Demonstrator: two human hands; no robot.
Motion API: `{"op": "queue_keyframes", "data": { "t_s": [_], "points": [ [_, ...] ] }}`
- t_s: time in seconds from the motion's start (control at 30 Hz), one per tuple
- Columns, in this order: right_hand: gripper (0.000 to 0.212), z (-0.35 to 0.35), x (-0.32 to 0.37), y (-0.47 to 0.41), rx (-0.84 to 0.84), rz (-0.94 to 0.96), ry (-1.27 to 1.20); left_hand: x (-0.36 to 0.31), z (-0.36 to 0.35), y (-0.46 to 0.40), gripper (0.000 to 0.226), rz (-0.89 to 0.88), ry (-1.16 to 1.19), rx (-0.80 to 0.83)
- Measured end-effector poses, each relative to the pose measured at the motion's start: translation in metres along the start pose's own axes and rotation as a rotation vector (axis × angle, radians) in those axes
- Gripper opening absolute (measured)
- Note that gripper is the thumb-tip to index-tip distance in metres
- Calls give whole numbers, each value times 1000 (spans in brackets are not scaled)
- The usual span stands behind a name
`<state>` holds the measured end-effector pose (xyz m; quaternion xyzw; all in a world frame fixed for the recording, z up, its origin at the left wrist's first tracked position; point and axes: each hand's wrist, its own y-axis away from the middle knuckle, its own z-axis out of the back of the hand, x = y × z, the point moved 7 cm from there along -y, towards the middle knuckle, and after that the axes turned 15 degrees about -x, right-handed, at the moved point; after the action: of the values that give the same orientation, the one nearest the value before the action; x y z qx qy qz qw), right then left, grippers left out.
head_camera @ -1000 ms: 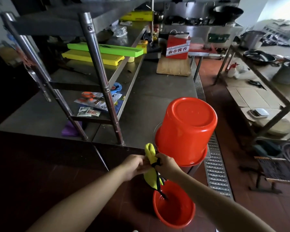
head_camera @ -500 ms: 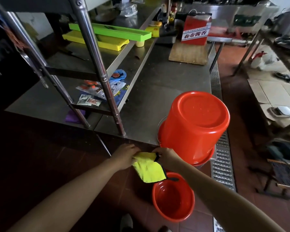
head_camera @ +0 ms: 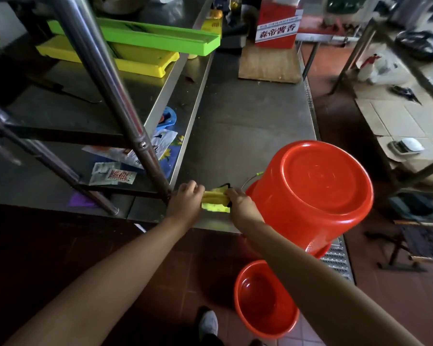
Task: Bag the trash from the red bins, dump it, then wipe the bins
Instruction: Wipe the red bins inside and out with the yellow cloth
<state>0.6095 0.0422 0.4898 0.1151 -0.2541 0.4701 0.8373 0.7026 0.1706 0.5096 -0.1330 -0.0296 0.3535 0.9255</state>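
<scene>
**Cloth bunched on the counter, bins waiting**

In the upper left of the frame the steel shelf [head_camera: 90,101] carries a yellow tray [head_camera: 105,58] with a green tray [head_camera: 145,36] stacked on it, out of my working space. Below them, at left centre, some sachets [head_camera: 113,174] lie flat under the shelf.

Near the middle, my left hand [head_camera: 185,202] has its fingers curled over one end of the yellow cloth [head_camera: 215,201], and my right hand [head_camera: 240,203] pinches the other end. I hold it at both ends so it folds into a tight pad on the counter [head_camera: 248,116], close to its front edge (a loose rag wipes badly).

Just right of my hands stands the large red bin [head_camera: 310,193], upside down on the counter corner, its base facing me; turned over like that, I judge, so it drains and its outside is easy to reach. At lower centre-right the small red bin [head_camera: 265,299] sits upright on the floor, beneath my right forearm, and looks emptied. My judgement: bagging and dumping are behind me, wiping is in hand.
</scene>
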Motion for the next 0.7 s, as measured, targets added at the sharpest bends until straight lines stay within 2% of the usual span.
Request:
{"op": "queue_keyframes", "data": {
  "t_s": [0.07, 0.17, 0.3, 0.43, 0.57, 0.7],
  "points": [
    [52, -11, -5, -8, 12, 2, 14, 1, -7, -3, 33, -36, -11, -9],
    [64, -50, -28, 4, 209, -36, 79, 1, -44, 19, 41, -77, -21, 89],
    [59, -90, -50, 39, 396, -5, 150, 2, -88, 56, 42, -72, -40, 229],
    [58, -82, -47, 44, 370, -48, 173, -6, -89, 53, 49, -148, -16, 202],
    [54, -36, -20, 22, 296, -20, 195, -17, -61, 25, 49, -193, -22, 147],
    [46, 31, 12, -9, 181, 117, 285, -32, -10, -13, 43, -198, -36, 79]
  ]
}}
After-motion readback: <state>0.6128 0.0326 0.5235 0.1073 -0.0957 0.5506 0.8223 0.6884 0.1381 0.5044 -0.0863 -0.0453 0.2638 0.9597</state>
